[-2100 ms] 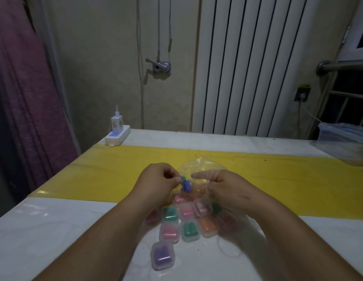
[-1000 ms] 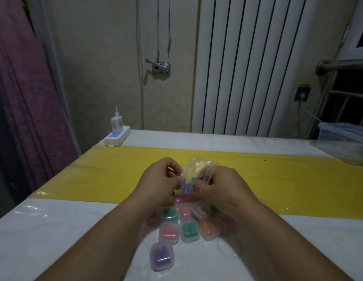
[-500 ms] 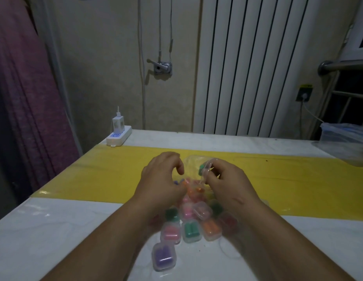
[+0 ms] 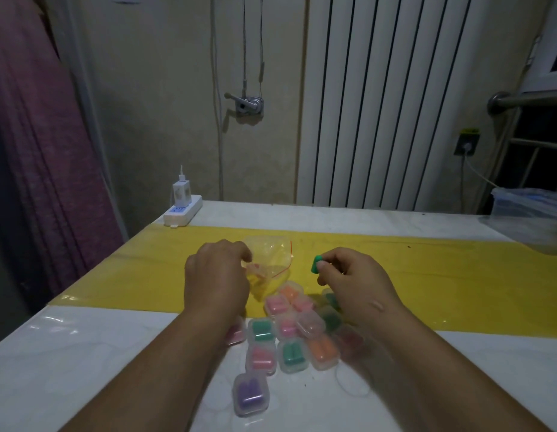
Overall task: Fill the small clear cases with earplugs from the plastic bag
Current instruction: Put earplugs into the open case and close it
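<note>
My right hand [image 4: 352,282] pinches a green earplug [image 4: 316,264] between thumb and fingers, held above the yellow strip to the right of the bag. My left hand [image 4: 216,279] rests on the clear plastic bag [image 4: 271,260], its fingers curled over the bag's left edge; a few orange earplugs show inside. Between my forearms lie several small clear cases [image 4: 291,338] holding pink, green and orange plugs. One case with purple plugs [image 4: 250,394] sits nearest me.
A white table [image 4: 68,353] carries a yellow strip [image 4: 458,269] across its middle. A white power strip with a charger [image 4: 183,207] stands at the back left. A clear plastic box [image 4: 532,219] sits at the right edge. A purple curtain hangs at left.
My right hand has drawn away to the right with a green earplug. The bag has dropped flat onto the table under my left hand.
</note>
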